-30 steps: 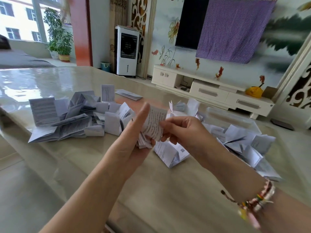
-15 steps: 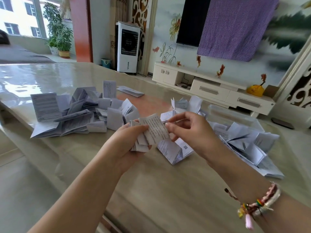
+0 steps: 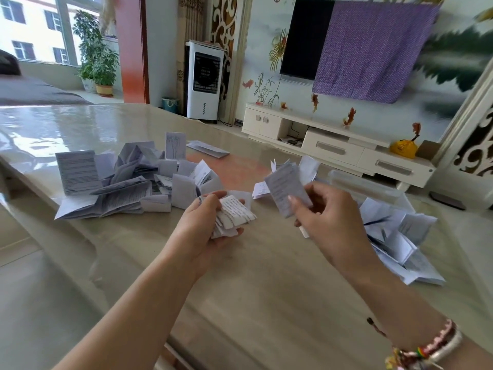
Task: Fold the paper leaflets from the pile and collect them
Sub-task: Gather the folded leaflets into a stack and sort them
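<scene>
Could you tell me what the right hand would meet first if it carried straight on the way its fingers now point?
Probably the folded stack held in the left hand: the right hand points leftward at it, though depth is unclear.

Left hand (image 3: 210,222) at frame centre, fingers curled, gripping; right hand (image 3: 324,214) right of centre, raised, pinching; forearms extended.

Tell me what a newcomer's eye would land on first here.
The two hands in the middle: the left hand grips a bundle of folded leaflets, and the right hand pinches a single leaflet upright. Next, loose paper piles on the glossy table, one far left, one right.
</scene>
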